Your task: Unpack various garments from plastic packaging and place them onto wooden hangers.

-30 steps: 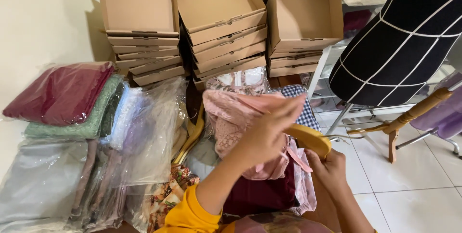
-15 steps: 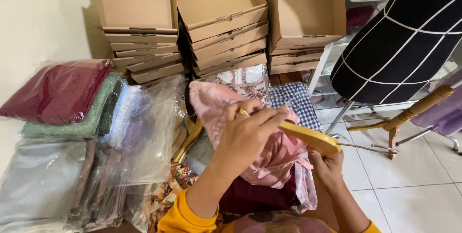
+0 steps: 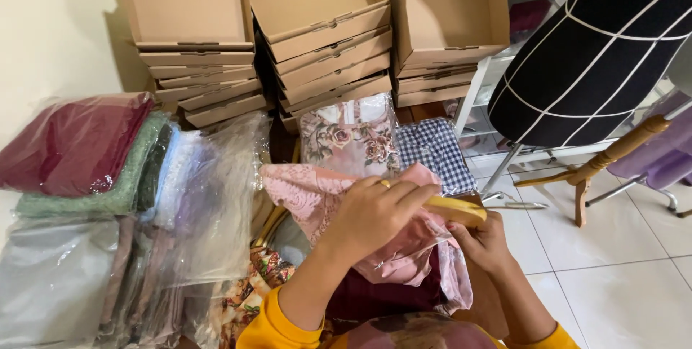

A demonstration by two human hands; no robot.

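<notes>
My left hand (image 3: 375, 215) reaches across a pink lace garment (image 3: 310, 194) and closes its fingers on the near end of a yellow hanger (image 3: 455, 210). Just below that hanger, my right hand (image 3: 484, 242) grips its underside together with the pink cloth. The garment hangs over my lap in a bundle, partly in clear plastic. Both sleeves are yellow. Under the pink cloth lies a dark maroon fabric (image 3: 375, 295).
Three stacks of open cardboard boxes (image 3: 324, 39) stand at the back. Bagged folded fabrics (image 3: 79, 143) pile up on the left. A floral bagged garment (image 3: 349, 136) and checked cloth (image 3: 432, 151) lie ahead. A black dress form (image 3: 591, 53) on a wooden stand is at right.
My left hand came down from an open reach onto the hanger and closed on it. The pink garment shifted lower and nearer, uncovering the floral garment behind it.
</notes>
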